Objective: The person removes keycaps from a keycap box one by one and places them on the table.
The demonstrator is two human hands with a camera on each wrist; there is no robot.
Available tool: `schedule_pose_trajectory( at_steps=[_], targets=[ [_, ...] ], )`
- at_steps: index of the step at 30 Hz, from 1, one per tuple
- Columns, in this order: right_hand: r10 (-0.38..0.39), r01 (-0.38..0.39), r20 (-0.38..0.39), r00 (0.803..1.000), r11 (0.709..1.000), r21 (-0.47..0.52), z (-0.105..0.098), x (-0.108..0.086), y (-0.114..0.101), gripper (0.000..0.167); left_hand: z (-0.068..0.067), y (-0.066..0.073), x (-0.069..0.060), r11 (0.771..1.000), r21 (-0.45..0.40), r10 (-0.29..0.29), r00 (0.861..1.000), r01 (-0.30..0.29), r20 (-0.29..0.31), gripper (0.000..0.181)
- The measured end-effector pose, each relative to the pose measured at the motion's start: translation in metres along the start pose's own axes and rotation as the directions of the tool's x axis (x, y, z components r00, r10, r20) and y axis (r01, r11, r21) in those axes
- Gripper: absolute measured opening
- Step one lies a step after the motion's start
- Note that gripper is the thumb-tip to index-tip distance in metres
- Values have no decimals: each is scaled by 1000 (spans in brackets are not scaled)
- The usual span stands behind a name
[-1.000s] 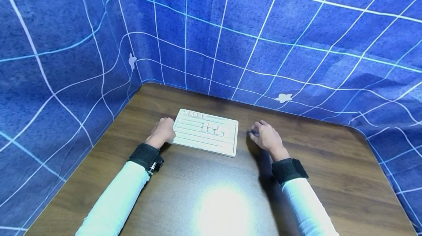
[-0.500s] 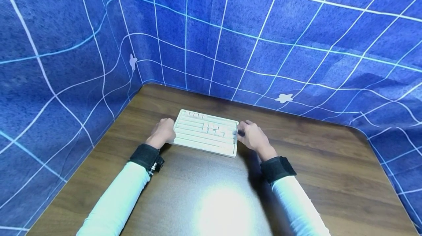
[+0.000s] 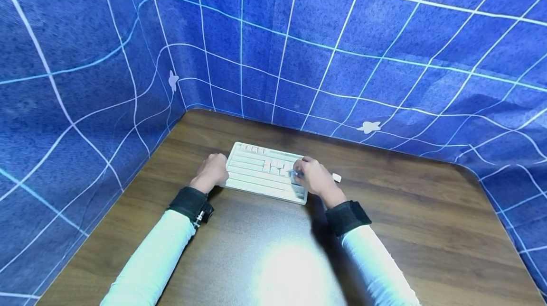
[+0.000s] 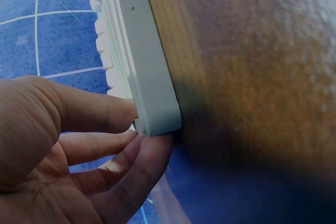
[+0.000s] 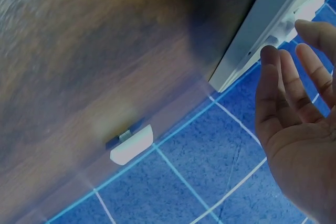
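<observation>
A white keyboard (image 3: 256,187), bare over most of its rows, lies on the wooden table with several white keycaps (image 3: 278,165) near its middle and upper left. My left hand (image 3: 211,171) grips the keyboard's left end, its thumb and fingers pinching the corner in the left wrist view. Over the right end is my right hand (image 3: 314,177); in the right wrist view its thumb and fingertips stand apart near the keycaps, with no held object plainly visible. A loose white keycap (image 5: 132,145) lies on the table to the right of the keyboard.
The brown wooden table (image 3: 427,211) reaches back to blue fabric (image 3: 273,50) with white and light-blue lines, which hangs behind and along the left side. A bright glare spot (image 3: 295,277) lies on the table in front of the keyboard.
My right hand has moved left from the table onto the keyboard's right end, and the loose keycap now shows behind it. My left hand has stayed on the left end.
</observation>
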State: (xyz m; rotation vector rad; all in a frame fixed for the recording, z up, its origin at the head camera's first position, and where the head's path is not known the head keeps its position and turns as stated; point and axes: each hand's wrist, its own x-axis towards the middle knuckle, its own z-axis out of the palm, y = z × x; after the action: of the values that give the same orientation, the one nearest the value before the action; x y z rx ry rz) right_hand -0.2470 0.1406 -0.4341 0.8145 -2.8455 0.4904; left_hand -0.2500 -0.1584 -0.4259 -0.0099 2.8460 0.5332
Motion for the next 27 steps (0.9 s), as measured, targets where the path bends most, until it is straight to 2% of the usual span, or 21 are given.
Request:
schedule_pose_trajectory(
  at_steps=[14, 27],
  targets=[
    [86, -85, 66, 994, 996, -28, 6, 5, -3, 14, -2, 1, -1, 1000, 11, 10, 1000, -10, -4, 14],
    [91, -88, 98, 991, 996, -36, 3, 7, -6, 9, -1, 1, 0, 1000, 8, -3, 1000, 3, 6, 15]
  ],
)
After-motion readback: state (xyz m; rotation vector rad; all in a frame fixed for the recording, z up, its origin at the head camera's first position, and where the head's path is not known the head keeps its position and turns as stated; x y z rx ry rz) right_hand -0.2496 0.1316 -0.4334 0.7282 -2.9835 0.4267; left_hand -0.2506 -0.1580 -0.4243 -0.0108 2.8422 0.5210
